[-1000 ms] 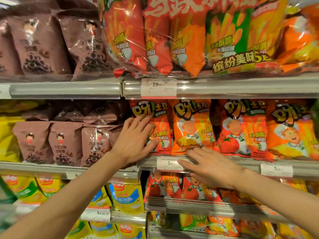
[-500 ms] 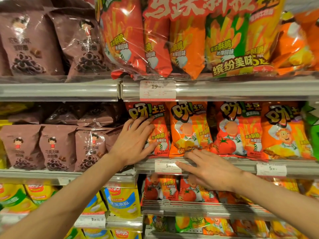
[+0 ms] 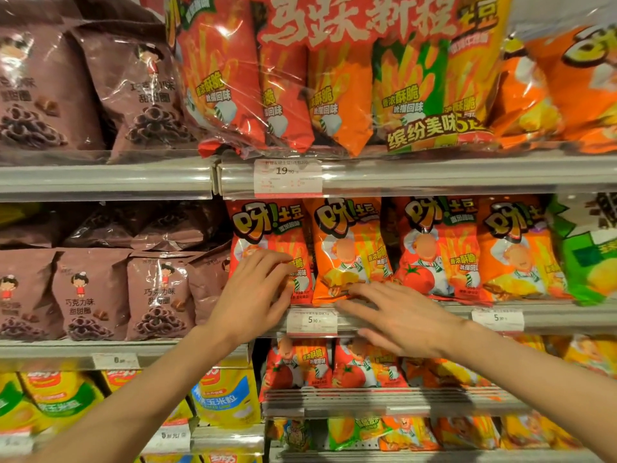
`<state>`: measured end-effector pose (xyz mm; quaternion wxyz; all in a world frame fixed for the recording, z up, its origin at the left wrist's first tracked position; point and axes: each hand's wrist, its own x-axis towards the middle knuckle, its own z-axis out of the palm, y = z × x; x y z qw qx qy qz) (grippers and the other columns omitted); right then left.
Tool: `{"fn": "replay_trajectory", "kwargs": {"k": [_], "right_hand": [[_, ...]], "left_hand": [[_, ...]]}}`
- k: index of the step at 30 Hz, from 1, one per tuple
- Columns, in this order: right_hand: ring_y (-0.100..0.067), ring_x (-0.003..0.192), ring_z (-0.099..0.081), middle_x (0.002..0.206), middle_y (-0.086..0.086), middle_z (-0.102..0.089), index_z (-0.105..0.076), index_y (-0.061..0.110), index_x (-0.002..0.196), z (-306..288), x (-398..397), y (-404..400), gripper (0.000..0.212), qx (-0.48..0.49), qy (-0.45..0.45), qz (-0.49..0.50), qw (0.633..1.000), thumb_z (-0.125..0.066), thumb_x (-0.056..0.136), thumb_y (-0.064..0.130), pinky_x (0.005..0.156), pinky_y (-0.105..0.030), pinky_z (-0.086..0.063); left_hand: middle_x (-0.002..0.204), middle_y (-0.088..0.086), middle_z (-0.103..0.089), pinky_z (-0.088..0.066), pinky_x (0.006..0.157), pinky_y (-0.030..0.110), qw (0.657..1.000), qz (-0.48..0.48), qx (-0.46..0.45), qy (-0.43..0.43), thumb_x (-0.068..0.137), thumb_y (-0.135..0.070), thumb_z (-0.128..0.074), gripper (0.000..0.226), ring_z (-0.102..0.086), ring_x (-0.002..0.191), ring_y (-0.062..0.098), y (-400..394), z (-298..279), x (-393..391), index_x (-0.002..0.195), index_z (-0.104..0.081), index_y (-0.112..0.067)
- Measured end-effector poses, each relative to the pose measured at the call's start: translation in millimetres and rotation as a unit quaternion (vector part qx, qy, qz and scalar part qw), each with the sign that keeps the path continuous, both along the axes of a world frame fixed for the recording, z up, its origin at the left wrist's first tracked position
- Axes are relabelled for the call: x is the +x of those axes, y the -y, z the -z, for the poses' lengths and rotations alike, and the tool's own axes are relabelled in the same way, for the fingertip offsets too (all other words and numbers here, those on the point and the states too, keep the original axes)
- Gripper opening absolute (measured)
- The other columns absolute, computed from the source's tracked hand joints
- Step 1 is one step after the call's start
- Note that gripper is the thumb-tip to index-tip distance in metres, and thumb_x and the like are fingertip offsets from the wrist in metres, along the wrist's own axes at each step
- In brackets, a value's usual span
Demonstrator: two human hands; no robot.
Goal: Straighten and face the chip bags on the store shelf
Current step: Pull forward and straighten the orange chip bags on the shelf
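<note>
A row of chip bags stands upright on the middle shelf. My left hand lies flat on the front of the red tomato bag at the left end of the row, fingers curled at its right edge. The orange bag stands beside it, and the fingertips of my right hand touch its bottom edge at the shelf lip. A second red tomato bag and another orange bag stand further right, facing forward.
Brown chocolate-ring bags fill the shelf to the left. Large multipacks sit on the shelf above, more red and orange bags below. A green bag is at far right. Price tags hang on the shelf lip.
My left hand has slid down and right on the red bag, fingers curling at its edge. My right hand has stayed at the orange bag's bottom edge.
</note>
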<state>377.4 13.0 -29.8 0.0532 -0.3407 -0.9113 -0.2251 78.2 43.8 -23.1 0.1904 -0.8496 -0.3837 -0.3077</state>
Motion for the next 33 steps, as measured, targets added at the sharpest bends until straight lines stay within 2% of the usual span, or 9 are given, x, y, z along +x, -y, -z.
{"fn": "replay_trajectory", "kwargs": {"k": [6, 8, 11, 13, 15, 17, 20, 24, 33], "right_hand": [[-0.023, 0.122, -0.052, 0.146, -0.009, -0.042, -0.038, 0.02, 0.148, -37.4, 21.1, -9.2, 0.058, 0.029, -0.101, 0.092, 0.99, -0.036, 0.101, 0.053, 0.087, -0.032, -0.054], [-0.027, 0.123, -0.051, 0.147, -0.011, -0.04, -0.036, 0.018, 0.15, -43.7, 21.3, -14.7, 0.063, 0.037, -0.136, 0.135, 0.981, -0.035, 0.1, 0.056, 0.092, -0.041, -0.053], [-0.03, 0.127, -0.053, 0.149, -0.013, -0.04, -0.034, 0.012, 0.151, -47.2, 11.0, -24.5, 0.067, -0.02, -0.268, 0.203, 0.941, -0.042, 0.1, 0.054, 0.105, -0.042, -0.045], [-0.03, 0.13, -0.052, 0.152, -0.016, -0.039, -0.029, 0.009, 0.153, -51.2, 1.2, -31.0, 0.071, -0.078, -0.334, 0.236, 0.909, -0.044, 0.1, 0.054, 0.108, -0.043, -0.044], [-0.031, 0.134, -0.048, 0.153, -0.016, -0.039, -0.025, 0.01, 0.155, -53.8, -7.2, -34.6, 0.072, -0.092, -0.338, 0.24, 0.905, -0.042, 0.1, 0.055, 0.108, -0.045, -0.043], [-0.033, 0.133, -0.047, 0.152, -0.016, -0.039, -0.024, 0.013, 0.155, -51.8, -13.5, -34.2, 0.07, -0.097, -0.318, 0.234, 0.914, -0.041, 0.101, 0.053, 0.106, -0.043, -0.042], [-0.033, 0.132, -0.047, 0.154, -0.016, -0.036, -0.02, 0.015, 0.156, -43.8, -17.0, -32.0, 0.07, -0.1, -0.281, 0.242, 0.923, -0.041, 0.101, 0.054, 0.103, -0.042, -0.04], [-0.034, 0.126, -0.051, 0.15, -0.016, -0.039, -0.023, 0.014, 0.154, -38.3, -16.8, -31.2, 0.069, -0.1, -0.253, 0.236, 0.933, -0.039, 0.101, 0.055, 0.099, -0.038, -0.042], [-0.033, 0.116, -0.055, 0.142, -0.017, -0.042, -0.025, 0.011, 0.153, -30.7, -23.6, -28.2, 0.066, -0.061, -0.222, 0.239, 0.943, -0.034, 0.102, 0.053, 0.09, -0.038, -0.048]], "left_hand": [[0.101, -0.007, -0.067, -0.05, 0.076, 0.03, 0.997, 0.029, -0.064, 0.027, 0.093, -0.03, -0.058, 0.02, -0.058, 0.095, 0.013, 25.6, 10.2, 20.0, 0.106, -0.067, -0.018], [0.085, -0.015, -0.067, -0.048, 0.066, 0.027, 0.985, 0.018, -0.156, 0.078, 0.094, -0.032, -0.057, 0.012, -0.06, 0.079, 0.004, 35.5, 14.9, 27.5, 0.1, -0.066, -0.026], [0.064, -0.012, -0.069, -0.043, 0.056, 0.02, 0.915, 0.012, -0.356, 0.192, 0.097, -0.035, -0.058, 0.021, -0.059, 0.057, 0.0, 40.4, 27.1, 35.8, 0.079, -0.065, -0.025], [0.069, -0.002, -0.075, -0.048, 0.057, 0.022, 0.852, 0.013, -0.458, 0.252, 0.099, -0.038, -0.058, 0.033, -0.062, 0.055, 0.002, 42.6, 36.2, 38.9, 0.074, -0.065, -0.018], [0.072, 0.008, -0.077, -0.054, 0.061, 0.029, 0.793, 0.015, -0.522, 0.314, 0.101, -0.038, -0.057, 0.043, -0.068, 0.059, 0.009, 44.1, 44.6, 41.4, 0.077, -0.069, -0.004], [0.074, 0.014, -0.078, -0.056, 0.064, 0.031, 0.765, 0.002, -0.542, 0.347, 0.101, -0.04, -0.055, 0.052, -0.072, 0.063, 0.018, 44.1, 52.2, 43.3, 0.081, -0.072, 0.005], [0.072, 0.016, -0.078, -0.054, 0.063, 0.027, 0.756, -0.016, -0.547, 0.358, 0.1, -0.047, -0.053, 0.059, -0.075, 0.071, 0.031, 44.2, 57.5, 47.5, 0.077, -0.074, 0.003], [0.076, 0.025, -0.076, -0.051, 0.055, 0.019, 0.726, -0.003, -0.563, 0.395, 0.104, -0.041, -0.049, 0.065, -0.07, 0.067, 0.026, 47.0, 50.2, 55.1, 0.081, -0.073, 0.015], [0.079, 0.023, -0.078, -0.051, 0.052, 0.017, 0.712, -0.009, -0.584, 0.391, 0.104, -0.043, -0.048, 0.062, -0.075, 0.076, 0.03, 44.7, 45.6, 53.6, 0.087, -0.075, 0.009]]}}
